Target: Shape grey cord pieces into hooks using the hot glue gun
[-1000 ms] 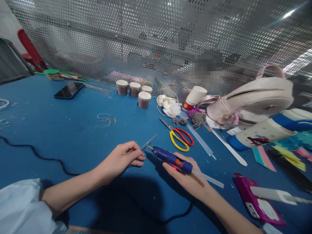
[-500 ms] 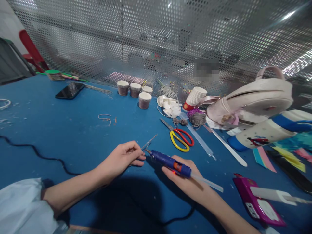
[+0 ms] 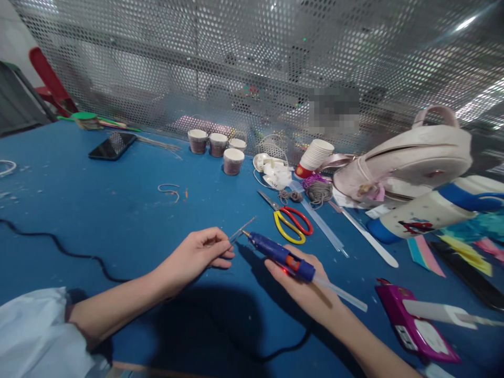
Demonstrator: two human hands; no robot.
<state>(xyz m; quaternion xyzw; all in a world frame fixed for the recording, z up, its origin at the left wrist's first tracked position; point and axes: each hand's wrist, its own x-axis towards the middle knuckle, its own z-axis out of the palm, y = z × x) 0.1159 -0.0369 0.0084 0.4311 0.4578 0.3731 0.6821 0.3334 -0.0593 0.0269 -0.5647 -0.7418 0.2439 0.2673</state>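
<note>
Left hand: thumb and fingers pinched on a thin strand, which slants up and away from the fingertips, over the blue worktop. Right hand: wrapped around a blue glue gun, nozzle aimed at the left hand and lying at the strand, just past the pinch; whether they touch cannot be made out. Red light glows by the right thumb; a translucent glue stick juts from the gun's rear, above the right wrist. Scissors with red and yellow handles lie just beyond the right hand. Farther out, ahead of both hands, four small cups. Right of the right forearm, a magenta box. Left of the left hand, black cord.
</note>
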